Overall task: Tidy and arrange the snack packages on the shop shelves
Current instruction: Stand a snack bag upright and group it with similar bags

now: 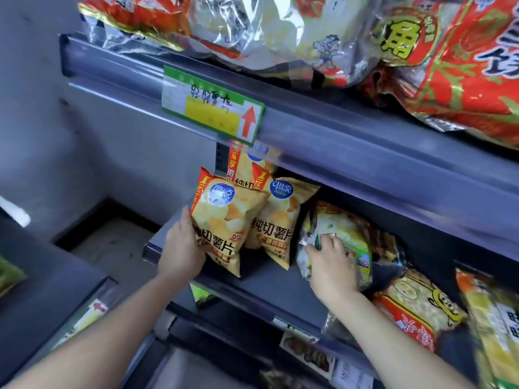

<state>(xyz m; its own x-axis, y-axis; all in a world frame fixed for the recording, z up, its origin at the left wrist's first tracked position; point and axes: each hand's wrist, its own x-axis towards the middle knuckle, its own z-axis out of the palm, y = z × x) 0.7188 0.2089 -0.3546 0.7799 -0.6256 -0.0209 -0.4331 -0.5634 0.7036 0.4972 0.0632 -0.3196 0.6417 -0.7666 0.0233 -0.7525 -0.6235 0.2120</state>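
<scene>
Left grip (182, 248): closed round the lower left edge of the front chip bag (224, 220). Thumb runs up the bag's edge, fingers hidden behind it. The bag stands upright at the left end of the middle shelf (252, 279), near the front lip.

Second chip bag (278, 220): same yellow design, just right of the first and touching it, tilted slightly right. Third chip bag (244, 169): behind both, its top partly hidden by the upper shelf rail (365, 153).

Right grip (331, 265): on top of a green-yellow bag (356, 242) lying just right of the chip bags on the same shelf. Fingers are spread over the bag face, thumb at the crimped foil edge. Motion blur here, so can't tell whether it pinches the bag or only presses on it.

Further right on that shelf: a red and yellow bag (415, 313) lying flat, then a yellow bag (494, 318) at the frame edge, blurred.

The rail carries a green-bordered price tag (213, 105) with handwritten text and a red up arrow. The top shelf holds a clear bag with a cartoon figure (280, 32) and a large red bag (463, 74), both overhanging the rail.

Label strips (309, 355) sit on the shelf edge below the arms. Grey wall (42, 108) to the left.
</scene>
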